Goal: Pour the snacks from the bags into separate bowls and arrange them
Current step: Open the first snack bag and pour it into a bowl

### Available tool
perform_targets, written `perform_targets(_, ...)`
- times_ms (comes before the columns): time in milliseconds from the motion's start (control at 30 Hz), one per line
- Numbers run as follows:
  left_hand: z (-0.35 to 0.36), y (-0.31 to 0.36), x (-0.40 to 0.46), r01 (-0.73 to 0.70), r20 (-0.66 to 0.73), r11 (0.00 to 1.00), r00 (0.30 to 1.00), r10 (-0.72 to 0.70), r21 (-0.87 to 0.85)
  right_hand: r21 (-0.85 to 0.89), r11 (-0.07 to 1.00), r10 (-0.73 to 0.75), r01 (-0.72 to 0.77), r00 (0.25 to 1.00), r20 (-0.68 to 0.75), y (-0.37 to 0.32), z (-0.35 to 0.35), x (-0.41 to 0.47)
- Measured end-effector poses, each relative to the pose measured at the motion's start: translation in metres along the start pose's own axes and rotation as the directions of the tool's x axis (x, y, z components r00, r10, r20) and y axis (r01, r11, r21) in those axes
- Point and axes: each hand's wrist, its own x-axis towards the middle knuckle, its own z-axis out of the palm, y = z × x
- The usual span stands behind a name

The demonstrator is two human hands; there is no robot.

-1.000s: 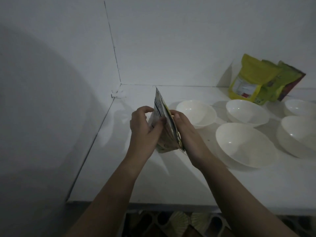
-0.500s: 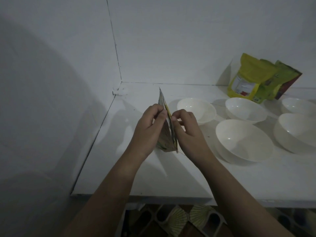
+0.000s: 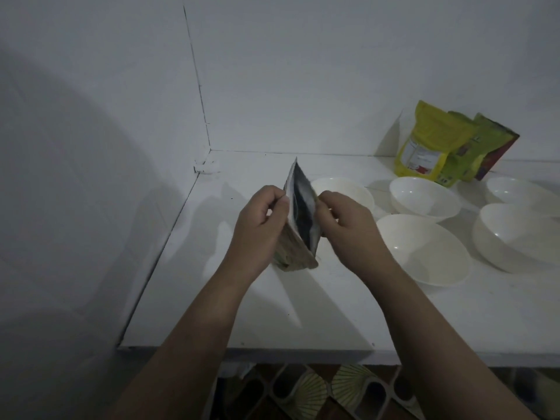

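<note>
The mouth of the small foil-lined snack pouch now gapes: half a second ago its two top lips lay pressed flat together between the hands, and now a dark, silvery interior shows between them. The left hand pinches the near-left lip between thumb and curled fingers, and the right hand pinches the opposite lip the same way, its fingers drawn off to the right, so the seal looks parted. The pouch stands upright between the two sets of fingers, its base resting on or just above the white surface; I cannot tell which.

Judging from that, the opening step is about done and pouring comes next. Just behind the right fingers sits a small white bowl, and to their right a wide white bowl, both seemingly empty. Three more white bowls stand further right. A yellow stand-up bag and a green bag behind it lean against the wall, well apart from the hands and apparently untouched.
</note>
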Motion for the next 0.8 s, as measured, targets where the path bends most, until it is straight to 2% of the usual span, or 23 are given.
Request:
perform_targets(133,-0.013,-0.007,0.006,-0.078,-0.104,0.989,0.990,0.092,0.129,-0.053,0.995,0.072,-0.081,0.985,-0.154,0.014,-0.016,0.004)
perform_targets(400,-0.010,-0.013,0.002,-0.110,-0.231,0.952,0.956,0.180,0.285,0.050,0.988,0.153,-0.147,0.974,-0.166,0.006,-0.012,0.002)
perform_targets(467,-0.010,-0.011,0.002,-0.104,-0.199,0.936,0.964,0.179,0.336,0.078,0.984,0.172,-0.161,0.973,-0.156,0.004,-0.011,0.002)
perform_targets(567,-0.009,-0.005,0.003,-0.054,-0.025,0.937,0.997,0.067,0.344,0.098,0.976,0.205,-0.193,0.969,-0.135,0.000,-0.008,0.001)
perform_targets(667,-0.011,0.002,0.002,-0.057,0.124,0.934,0.992,0.014,0.352,0.025,0.985,0.174,-0.173,0.978,-0.113,-0.003,-0.008,0.001)
perform_targets(800,-0.020,0.011,0.002,-0.074,0.136,0.921,0.990,0.023,0.383,-0.051,0.988,0.134,-0.144,0.978,-0.163,0.000,-0.013,0.003)
